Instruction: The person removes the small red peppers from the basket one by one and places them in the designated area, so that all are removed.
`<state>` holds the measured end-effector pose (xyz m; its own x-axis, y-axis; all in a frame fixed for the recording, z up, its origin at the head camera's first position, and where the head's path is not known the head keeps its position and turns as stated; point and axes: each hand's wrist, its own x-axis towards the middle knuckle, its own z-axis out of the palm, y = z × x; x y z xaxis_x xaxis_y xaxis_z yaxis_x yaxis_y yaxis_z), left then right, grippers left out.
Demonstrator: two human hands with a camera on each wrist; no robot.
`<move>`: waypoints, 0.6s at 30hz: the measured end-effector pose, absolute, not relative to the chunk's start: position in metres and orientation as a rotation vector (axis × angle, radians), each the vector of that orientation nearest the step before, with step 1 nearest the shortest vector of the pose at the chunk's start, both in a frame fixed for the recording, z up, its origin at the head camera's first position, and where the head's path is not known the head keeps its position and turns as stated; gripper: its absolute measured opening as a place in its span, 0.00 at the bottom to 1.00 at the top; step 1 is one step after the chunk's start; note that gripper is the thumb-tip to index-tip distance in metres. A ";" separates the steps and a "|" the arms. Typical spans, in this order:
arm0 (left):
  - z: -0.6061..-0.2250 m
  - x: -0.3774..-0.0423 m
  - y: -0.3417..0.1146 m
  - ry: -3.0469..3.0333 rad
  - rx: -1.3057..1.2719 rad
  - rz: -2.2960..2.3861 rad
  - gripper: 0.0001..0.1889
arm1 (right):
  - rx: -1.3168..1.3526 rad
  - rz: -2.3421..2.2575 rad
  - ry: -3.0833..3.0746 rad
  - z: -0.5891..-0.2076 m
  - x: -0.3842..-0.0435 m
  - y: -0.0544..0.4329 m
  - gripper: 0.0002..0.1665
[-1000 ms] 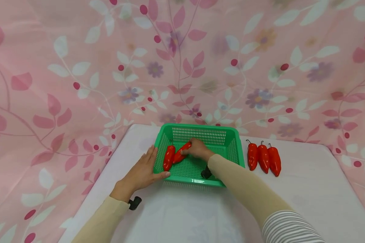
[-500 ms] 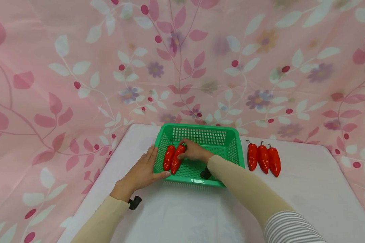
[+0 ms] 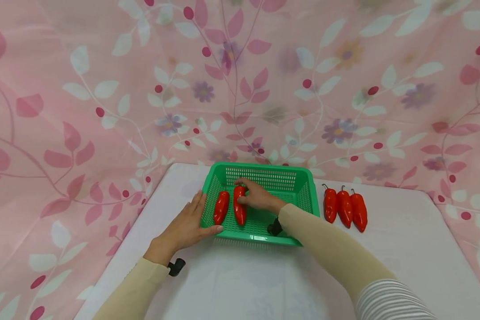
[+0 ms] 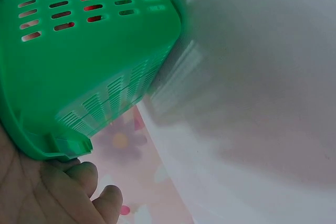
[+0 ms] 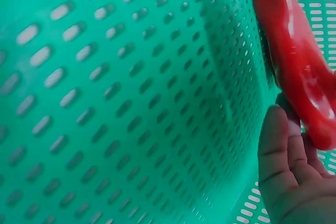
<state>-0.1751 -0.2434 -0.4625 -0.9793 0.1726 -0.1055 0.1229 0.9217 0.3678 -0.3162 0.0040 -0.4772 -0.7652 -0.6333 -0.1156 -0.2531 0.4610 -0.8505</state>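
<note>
Red peppers (image 3: pixel 345 209) outside the green basket (image 3: pixel 260 238) show only from the head.

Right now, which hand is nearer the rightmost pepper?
Right. Right hand: left of the rightmost pepper, inside the basket. Left hand: farther left, at the basket's left edge.

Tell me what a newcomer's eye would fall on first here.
Most likely the bright green basket near the middle of the white table, with two glossy red peppers in its left half and the right hand gripping one of them. Next, probably, the three red peppers lying side by side just right of the basket. The pink floral cloth filling the background also draws the eye.
</note>
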 end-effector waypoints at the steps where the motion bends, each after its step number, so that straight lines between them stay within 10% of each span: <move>1: -0.462 -0.175 -0.243 2.943 0.224 0.553 0.68 | -0.736 -1.228 2.297 -0.476 -0.315 0.006 0.38; 18: -0.463 -0.175 -0.241 2.930 0.211 0.577 0.68 | -0.493 -1.536 2.220 -0.460 -0.319 0.038 0.35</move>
<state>-0.1745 -0.2413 -0.4629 -0.9791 0.1660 -0.1174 0.1091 0.9161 0.3859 -0.3189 0.0381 -0.4598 -0.8600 -0.4961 -0.1198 -0.0627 0.3358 -0.9399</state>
